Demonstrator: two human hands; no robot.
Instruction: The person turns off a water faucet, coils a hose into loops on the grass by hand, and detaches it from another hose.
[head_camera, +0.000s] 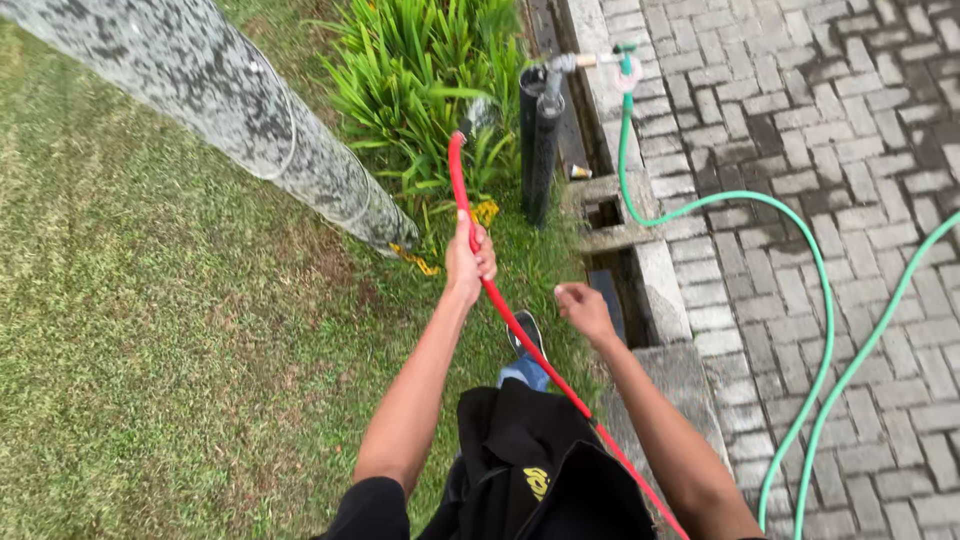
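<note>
Left hand: your left hand (470, 258), centre frame, has its fingers clamped round the thin red rubber hose (459, 180).
Right hand: your right hand (583, 308) is curled into a loose fist beside the hose; whether it touches, you cannot tell.
Hose position: it rises from lower right to its spraying tip by the leafy green plants (420, 70), upper centre.
Risk: slack crossing your black shoe (527, 335) could trip you.
Risk: the green hose (800, 260) loops across the grey paving at right, where a foot could snag.

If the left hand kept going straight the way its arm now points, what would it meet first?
Most likely the green leafy plants just ahead: the left hand, closed on the red hose, points up the frame toward them. Depth is unclear, so grass may come first.
</note>
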